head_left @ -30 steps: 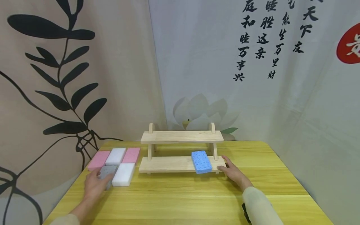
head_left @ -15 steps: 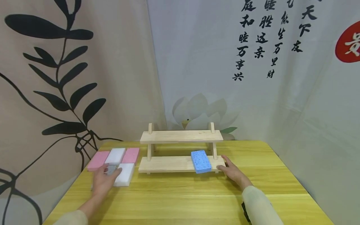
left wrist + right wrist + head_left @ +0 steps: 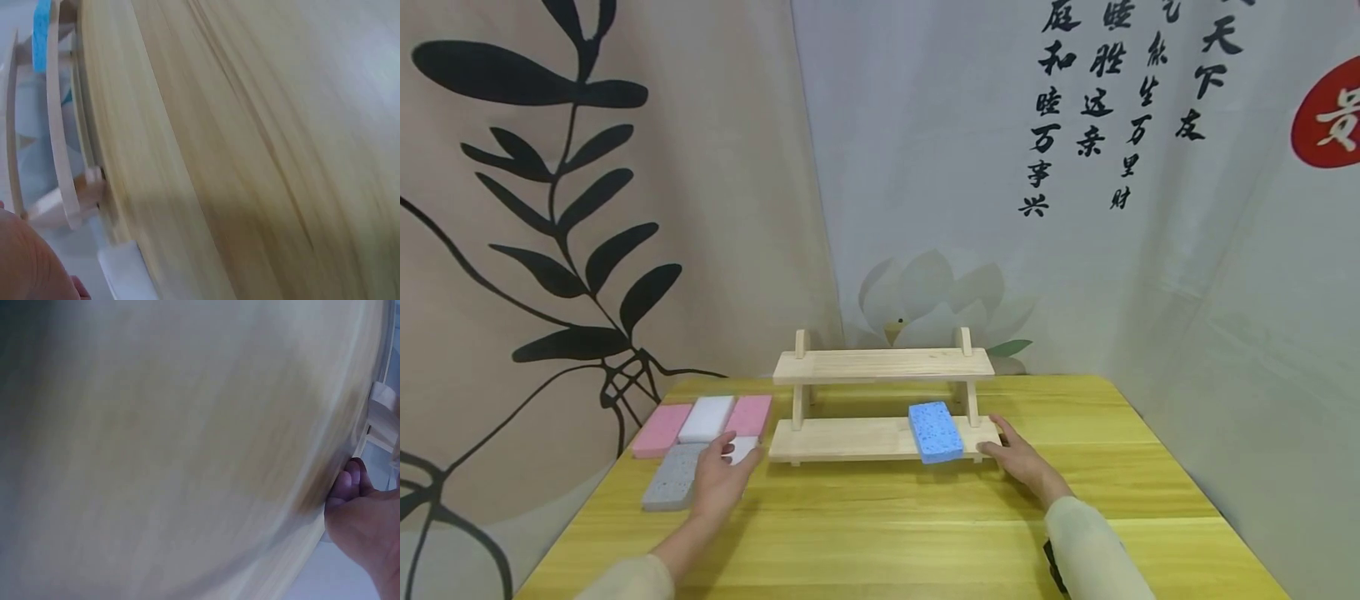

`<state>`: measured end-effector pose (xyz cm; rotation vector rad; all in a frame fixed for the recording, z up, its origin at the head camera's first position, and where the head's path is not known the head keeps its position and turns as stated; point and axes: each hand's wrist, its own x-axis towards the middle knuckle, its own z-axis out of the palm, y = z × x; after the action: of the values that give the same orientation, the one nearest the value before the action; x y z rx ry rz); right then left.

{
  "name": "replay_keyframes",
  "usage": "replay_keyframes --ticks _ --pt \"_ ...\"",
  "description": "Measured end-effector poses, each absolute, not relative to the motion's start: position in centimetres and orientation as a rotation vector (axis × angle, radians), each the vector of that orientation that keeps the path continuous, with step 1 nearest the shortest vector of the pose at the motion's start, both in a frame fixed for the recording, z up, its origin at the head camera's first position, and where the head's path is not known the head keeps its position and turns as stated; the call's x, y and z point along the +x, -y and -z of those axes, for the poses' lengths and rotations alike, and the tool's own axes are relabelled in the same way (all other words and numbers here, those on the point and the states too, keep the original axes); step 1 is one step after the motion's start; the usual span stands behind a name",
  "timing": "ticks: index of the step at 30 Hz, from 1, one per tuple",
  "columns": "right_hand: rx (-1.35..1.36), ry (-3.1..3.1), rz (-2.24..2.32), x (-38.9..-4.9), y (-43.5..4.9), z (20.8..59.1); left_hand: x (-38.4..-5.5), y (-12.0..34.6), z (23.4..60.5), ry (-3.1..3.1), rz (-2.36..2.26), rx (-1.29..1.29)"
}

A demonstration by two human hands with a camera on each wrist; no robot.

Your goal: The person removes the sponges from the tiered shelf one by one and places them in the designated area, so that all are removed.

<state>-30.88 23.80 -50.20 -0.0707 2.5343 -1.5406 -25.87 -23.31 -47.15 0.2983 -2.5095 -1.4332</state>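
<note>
My left hand (image 3: 722, 479) reaches over the front white sponge (image 3: 741, 450), partly covering it; thumb and fingers are spread apart at its sides. In the left wrist view a corner of that white sponge (image 3: 128, 272) shows beside the hand (image 3: 31, 265). A speckled grey sponge (image 3: 672, 479) lies just left of the hand. My right hand (image 3: 1026, 462) grips the right end of the lower board of a two-tier wooden rack (image 3: 850, 439), thumb at the front edge. Leaning on that board, close to the right hand, is a blue speckled sponge (image 3: 936, 433).
Behind the grey and front white sponges lie a pink sponge (image 3: 661, 431), another white sponge (image 3: 706, 419) and a second pink sponge (image 3: 749, 415). The rack's upper board (image 3: 883, 365) carries nothing. A printed cloth (image 3: 737, 208) hangs behind the wooden table (image 3: 880, 533).
My left hand has moved rightward from the grey sponge to the front white one, leaving the grey sponge uncovered on the table. The right hand and the blue sponge have stayed put.
</note>
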Motion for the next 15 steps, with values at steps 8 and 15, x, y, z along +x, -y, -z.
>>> replay_keyframes --ticks 8,15 --pt "-0.067 -2.518 1.556 -31.4 -24.1 50.8 -26.1 20.2 47.2 2.449 1.613 0.224" --pt "-0.052 -2.516 1.553 -31.2 -23.9 50.4 -26.2 17.1 46.9 2.39 1.739 0.182"
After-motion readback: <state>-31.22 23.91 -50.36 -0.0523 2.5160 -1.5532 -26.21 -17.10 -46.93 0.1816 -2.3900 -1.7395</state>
